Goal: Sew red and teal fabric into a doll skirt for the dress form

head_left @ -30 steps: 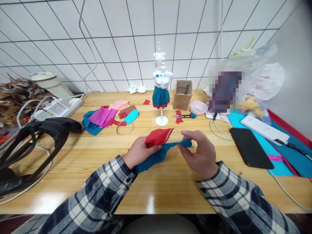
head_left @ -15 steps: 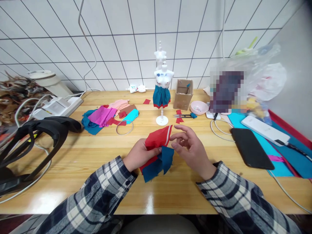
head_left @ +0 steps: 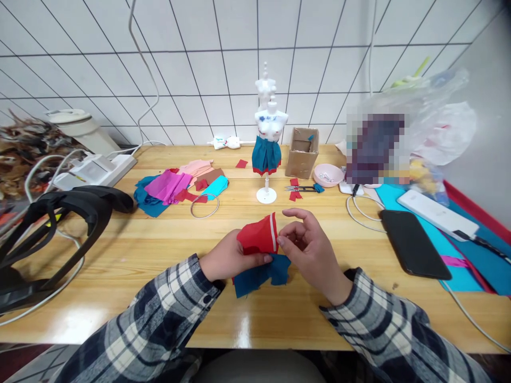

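My left hand (head_left: 231,256) is closed on a piece of red cloth (head_left: 255,236) that has a white strip (head_left: 273,232) along its right edge. Dark blue cloth (head_left: 259,277) hangs below the thumb, joined or held with the red. My right hand (head_left: 309,250) is just right of the white strip, with thumb and index finger pinched at the cloth's edge; whatever is between the fingertips is too small to make out. Behind the hands stands a small white mannequin (head_left: 272,125) wearing a blue skirt (head_left: 266,155) with a red hem.
Cloth scraps (head_left: 170,186) and a metal hoop (head_left: 205,206) lie left of the mannequin. A cardboard box (head_left: 302,154), thread snips (head_left: 301,189) and a pink bowl (head_left: 328,175) stand right. A black phone (head_left: 414,243) lies far right, a black headset (head_left: 80,213) far left.
The red cloth has turned so its white strip stands more upright. My right hand's thumb and index finger have closed at its edge. The blue cloth has shifted slightly right.
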{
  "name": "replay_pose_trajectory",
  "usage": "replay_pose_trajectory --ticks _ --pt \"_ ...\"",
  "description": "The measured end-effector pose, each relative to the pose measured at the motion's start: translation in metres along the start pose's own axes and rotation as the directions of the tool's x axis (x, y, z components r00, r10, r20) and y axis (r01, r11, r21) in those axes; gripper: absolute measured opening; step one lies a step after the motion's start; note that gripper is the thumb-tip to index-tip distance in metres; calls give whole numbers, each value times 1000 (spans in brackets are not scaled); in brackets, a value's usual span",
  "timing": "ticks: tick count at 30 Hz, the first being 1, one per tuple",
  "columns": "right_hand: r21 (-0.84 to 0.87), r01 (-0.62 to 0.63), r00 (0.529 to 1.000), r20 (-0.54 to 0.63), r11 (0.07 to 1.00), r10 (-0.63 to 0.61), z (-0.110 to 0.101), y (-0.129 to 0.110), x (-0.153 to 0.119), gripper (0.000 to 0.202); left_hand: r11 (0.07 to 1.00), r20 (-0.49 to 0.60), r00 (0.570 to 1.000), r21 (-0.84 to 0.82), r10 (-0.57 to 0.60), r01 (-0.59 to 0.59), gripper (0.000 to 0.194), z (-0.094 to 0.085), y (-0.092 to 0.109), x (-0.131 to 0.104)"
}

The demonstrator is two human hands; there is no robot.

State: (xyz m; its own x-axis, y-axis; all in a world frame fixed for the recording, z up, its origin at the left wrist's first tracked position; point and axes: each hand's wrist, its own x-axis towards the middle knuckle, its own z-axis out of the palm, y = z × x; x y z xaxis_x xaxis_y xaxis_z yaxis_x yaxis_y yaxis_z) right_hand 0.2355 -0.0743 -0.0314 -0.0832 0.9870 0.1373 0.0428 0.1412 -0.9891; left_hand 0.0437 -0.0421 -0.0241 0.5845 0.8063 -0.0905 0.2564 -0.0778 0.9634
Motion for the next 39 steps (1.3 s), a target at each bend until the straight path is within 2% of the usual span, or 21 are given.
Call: replay_pose_trajectory --ticks 3,5,7,8,10,12,14,20,24,27,31,34,37,39 --pt "1 48 999 -9 999 -48 -1 1 -1 34 998 -10 1000 -61 -9 9 33 2 -1 2" --pt "-83 185 980 -64 979 -190 -5 2 -1 24 998 -30 1000 -65 4 -6 31 1 -1 3" --pt "-249 373 916 -55 894 -398 -9 1 -1 19 999 -60 998 -47 18 -21 29 0 -2 3" --pt "-329 453 877 -4 829 -480 -11 1 -1 19 999 -72 997 -40 22 -25 28 0 -2 3" --pt "-438 556 815 124 706 -566 -14 1 0 19 999 -78 996 -33 31 -33 28 0 -3 3" --pt "-509 587 793 204 629 -575 -15 1 1 15 998 -76 996 -37 38 -41 27 1 -2 3" --pt "-573 585 789 238 574 -567 -15 1 2 10 998 -83 996 -36 43 -46 26 2 -2 2" --pt "-663 577 789 302 477 -535 -15 2 2 11 998 -142 988 -23 51 -55 26 6 -1 0" --pt "-670 544 819 296 504 -491 -14 3 0 12 995 -164 982 59 95 -86 27 8 -3 -1" --pt "-627 462 881 244 627 -406 -13 3 0 11 988 -164 978 101 130 -115 30 8 -4 0" --pt "-544 290 957 156 788 -244 -11 2 3 7 987 -143 982 120 126 -109 26 7 -4 -1" --pt "-517 234 972 141 823 -188 -11 1 4 6 990 -126 987 114 101 -87 24 6 -3 -2" --pt "-530 245 969 112 812 -220 -9 1 3 7 994 -107 991 82 78 -69 25 7 -1 -1" --pt "-537 262 963 95 802 -251 -7 2 1 7 993 -132 988 98 76 -63 25 8 0 -1"
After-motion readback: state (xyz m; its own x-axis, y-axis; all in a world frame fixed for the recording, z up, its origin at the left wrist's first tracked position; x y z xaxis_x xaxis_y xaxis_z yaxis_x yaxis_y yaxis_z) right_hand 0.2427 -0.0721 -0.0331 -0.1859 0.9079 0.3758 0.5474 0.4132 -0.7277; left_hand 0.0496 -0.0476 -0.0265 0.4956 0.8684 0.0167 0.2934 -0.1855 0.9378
